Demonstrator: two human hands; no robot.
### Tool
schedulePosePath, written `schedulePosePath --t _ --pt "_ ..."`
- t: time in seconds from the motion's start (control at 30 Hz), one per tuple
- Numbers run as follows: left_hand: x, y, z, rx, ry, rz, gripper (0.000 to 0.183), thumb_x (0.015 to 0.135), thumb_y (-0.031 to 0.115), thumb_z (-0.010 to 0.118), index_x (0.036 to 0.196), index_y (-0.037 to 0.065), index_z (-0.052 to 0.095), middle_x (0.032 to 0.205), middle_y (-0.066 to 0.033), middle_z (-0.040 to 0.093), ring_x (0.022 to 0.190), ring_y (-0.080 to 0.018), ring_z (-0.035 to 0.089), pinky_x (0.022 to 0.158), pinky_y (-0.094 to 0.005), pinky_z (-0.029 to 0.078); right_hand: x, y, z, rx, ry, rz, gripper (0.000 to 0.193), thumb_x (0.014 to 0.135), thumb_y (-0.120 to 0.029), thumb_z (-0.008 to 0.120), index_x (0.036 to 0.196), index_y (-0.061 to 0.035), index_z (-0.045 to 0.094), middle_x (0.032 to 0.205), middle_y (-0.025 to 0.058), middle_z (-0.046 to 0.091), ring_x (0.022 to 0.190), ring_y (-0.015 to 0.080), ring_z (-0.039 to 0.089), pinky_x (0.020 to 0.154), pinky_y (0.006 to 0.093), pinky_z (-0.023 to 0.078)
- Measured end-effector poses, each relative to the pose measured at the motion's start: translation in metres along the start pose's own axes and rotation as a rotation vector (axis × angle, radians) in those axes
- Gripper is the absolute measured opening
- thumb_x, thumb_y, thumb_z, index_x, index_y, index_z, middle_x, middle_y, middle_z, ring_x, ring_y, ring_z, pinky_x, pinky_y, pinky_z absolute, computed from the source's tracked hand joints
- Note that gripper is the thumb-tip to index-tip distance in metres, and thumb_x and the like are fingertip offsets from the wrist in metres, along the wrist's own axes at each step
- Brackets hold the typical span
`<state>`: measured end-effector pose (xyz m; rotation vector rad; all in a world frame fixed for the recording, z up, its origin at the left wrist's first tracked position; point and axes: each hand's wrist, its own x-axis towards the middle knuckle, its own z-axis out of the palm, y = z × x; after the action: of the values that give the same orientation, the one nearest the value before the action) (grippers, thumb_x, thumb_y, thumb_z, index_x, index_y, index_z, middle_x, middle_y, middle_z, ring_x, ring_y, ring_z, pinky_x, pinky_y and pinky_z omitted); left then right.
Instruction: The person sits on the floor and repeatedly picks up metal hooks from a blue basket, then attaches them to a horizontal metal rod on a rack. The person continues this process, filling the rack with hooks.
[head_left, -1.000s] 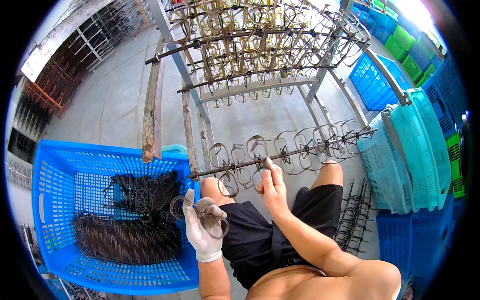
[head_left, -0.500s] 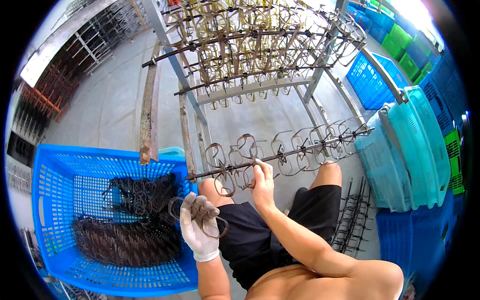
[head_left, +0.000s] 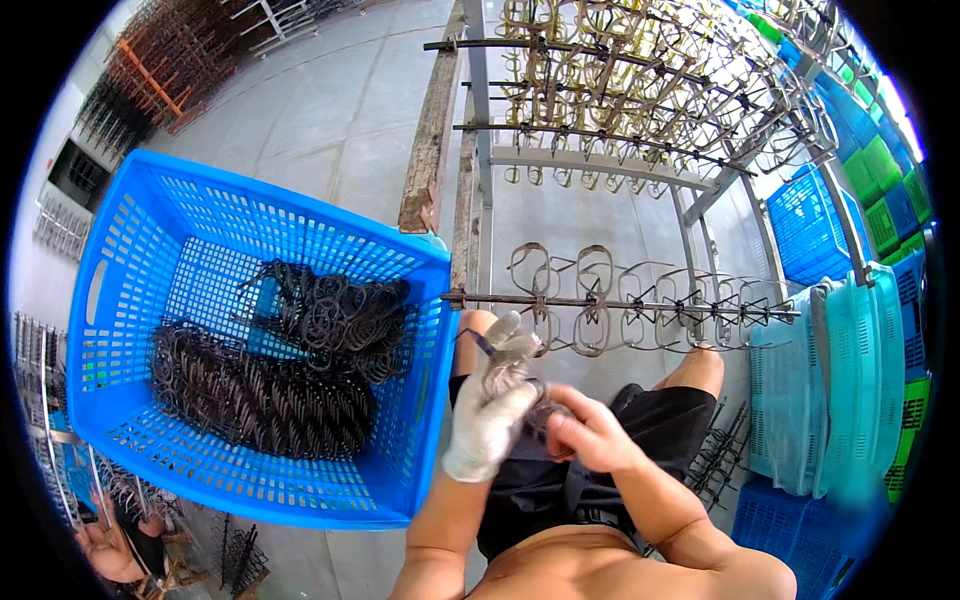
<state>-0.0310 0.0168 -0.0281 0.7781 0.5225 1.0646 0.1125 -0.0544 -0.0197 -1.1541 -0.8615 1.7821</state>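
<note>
My left hand [head_left: 490,405], in a pale work glove, is closed around several dark loop-shaped pieces [head_left: 541,402]. Against the lower side of that bunch, my bare right hand [head_left: 592,432] pinches with thumb and fingers; some of the grip is blurred. Just beyond both hands a dark rod [head_left: 640,302] runs across, level, over my knees. Thin curved loops [head_left: 594,333] are fixed along it, above and below. To the left stands a blue basket [head_left: 270,200] holding a tidy row of dark looped pieces [head_left: 265,395] and a looser pile [head_left: 350,315].
A metal rack [head_left: 600,166] ahead carries several rods full of loops. Its wooden bar [head_left: 432,140] juts toward me by the basket. Turquoise crates [head_left: 850,370] stand at right, with more rods [head_left: 715,455] low beside my leg. Another person [head_left: 115,545] is at lower left.
My right hand has left the rod and come back to the bunch in my left hand. My left hand has moved in front of my body. The view has swung left, showing more basket.
</note>
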Motion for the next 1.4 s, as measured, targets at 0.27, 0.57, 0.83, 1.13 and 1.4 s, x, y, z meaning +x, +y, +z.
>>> schedulePosePath --t 0.27,0.57,0.83,1.13,1.4 --pt "0.025 -0.009 -0.181 1.905 0.811 -0.179 0.033 0.079 0.023 0.06 0.102 0.001 0.057 0.101 -0.02 0.058 0.096 -0.0376 0.057 0.081 -0.048 0.046 -0.034 -0.017 -0.053 -0.204 0.704 -0.808 0.038 0.1 -0.011 0.028 0.135 0.003 0.033 0.059 0.0063 0.051 0.043 0.0088 0.04 0.045 0.0202 0.035" --pt "0.031 -0.011 -0.196 1.236 0.736 0.117 0.02 0.078 0.003 0.049 0.094 -0.005 0.056 0.088 -0.0162 0.06 0.085 -0.0292 0.06 0.079 -0.0367 0.046 0.035 0.004 -0.097 0.143 0.998 -0.329 0.023 0.095 -0.024 0.047 0.107 -0.0054 0.054 0.059 0.0023 0.048 0.045 0.0081 0.043 0.036 0.021 0.03" --pt "0.047 0.001 -0.177 1.319 0.564 -0.348 0.041 0.081 0.033 0.05 0.077 -0.007 0.059 0.069 -0.0205 0.057 0.069 -0.0319 0.057 0.072 -0.042 0.044 0.054 0.017 -0.107 0.27 1.094 -0.457 0.021 0.09 -0.023 0.052 0.095 -0.0035 0.058 0.056 0.0003 0.046 0.04 0.0068 0.039 0.035 0.0219 0.028" --pt "0.049 0.031 -0.16 0.764 0.485 -0.439 0.013 0.082 0.015 0.051 0.077 0.005 0.055 0.069 -0.0052 0.057 0.046 -0.0086 0.044 0.04 -0.0237 0.03 0.037 0.025 -0.114 0.281 0.868 -0.532 0.025 0.09 -0.017 0.057 0.11 -0.0019 0.056 0.07 0.0001 0.051 0.051 0.0054 0.044 0.044 0.021 0.035" --pt "0.009 0.061 -0.152 0.144 0.183 -0.165 0.01 0.087 0.015 0.054 0.086 0.006 0.059 0.079 -0.0105 0.063 0.051 -0.0103 0.054 0.039 -0.0196 0.036 0.058 0.063 -0.131 0.019 0.864 -0.848 0.023 0.095 -0.011 0.048 0.116 -0.0026 0.052 0.087 -0.0003 0.049 0.062 0.0084 0.044 0.057 0.0218 0.036"
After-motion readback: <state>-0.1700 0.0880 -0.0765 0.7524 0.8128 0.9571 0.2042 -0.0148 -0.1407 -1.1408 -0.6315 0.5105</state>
